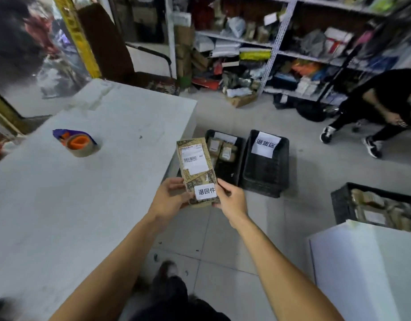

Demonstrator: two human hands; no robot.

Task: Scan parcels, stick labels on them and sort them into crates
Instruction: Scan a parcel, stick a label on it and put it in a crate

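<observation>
Beside the white table [84, 181], both hands, left hand [169, 200] and right hand [232, 202], are pinching the labelled parcel [197, 170] flat above the signed crate [265, 167], probably readying its drop.

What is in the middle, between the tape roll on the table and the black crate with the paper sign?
The parcel, gripped by the left hand and right hand, and a crate with parcels, beside the signed crate. Tape roll is left. Head view.

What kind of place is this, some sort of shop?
More likely a small parcel depot or courier back room: metal shelves crammed with packages, black crates on the floor holding sorted parcels, and a labelled parcel held in both hands.
</observation>
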